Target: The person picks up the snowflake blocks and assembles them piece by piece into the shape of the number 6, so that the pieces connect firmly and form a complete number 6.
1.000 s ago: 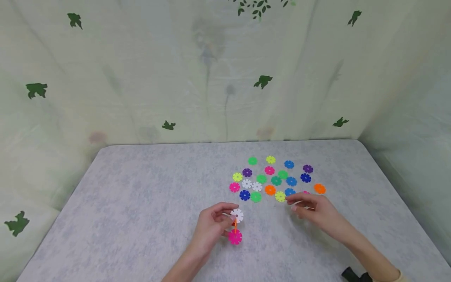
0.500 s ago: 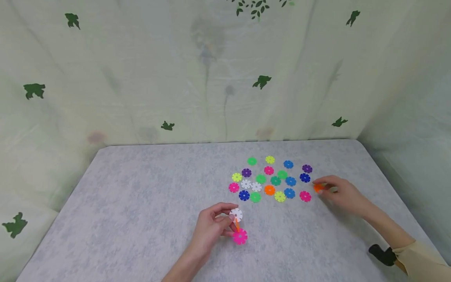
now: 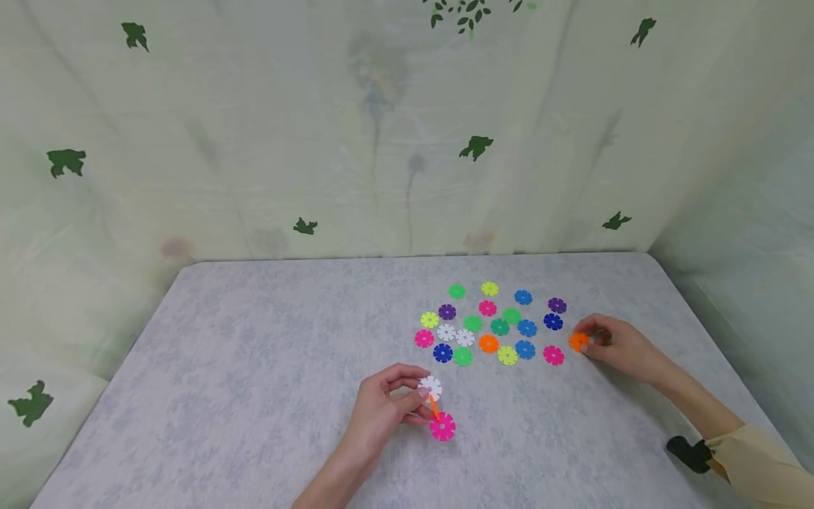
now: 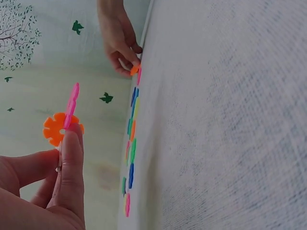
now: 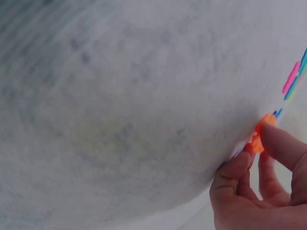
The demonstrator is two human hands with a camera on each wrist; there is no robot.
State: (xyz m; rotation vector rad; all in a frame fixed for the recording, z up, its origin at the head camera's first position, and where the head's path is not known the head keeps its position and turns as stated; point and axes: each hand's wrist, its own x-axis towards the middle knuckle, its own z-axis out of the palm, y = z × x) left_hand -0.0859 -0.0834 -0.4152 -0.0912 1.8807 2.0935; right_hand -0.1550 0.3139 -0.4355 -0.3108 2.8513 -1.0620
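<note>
My left hand (image 3: 386, 401) pinches a white notched disc (image 3: 430, 387) between thumb and fingers, above the table. An orange disc (image 4: 54, 130), seen edge-on in the head view, is slotted to the white one, and a pink disc (image 3: 442, 426) is joined to the orange one's other end. Over at the right of the scattered pieces, my right hand (image 3: 618, 348) pinches a separate orange notched disc (image 3: 579, 342) by its edge. The right wrist view shows this orange disc (image 5: 264, 132) tilted between thumb and fingers.
Several loose notched discs lie flat on the grey table, among them a pink disc (image 3: 553, 355) and a dark blue disc (image 3: 553, 322) near my right hand. A pale curtain with green bird shapes hangs behind the table (image 3: 254, 353). A black strap piece (image 3: 689, 454) is by the right sleeve.
My right hand has moved right from beside the yellow and blue discs to the far orange disc and now grips it. The joined discs in my left hand have turned, the pink one swinging right.
</note>
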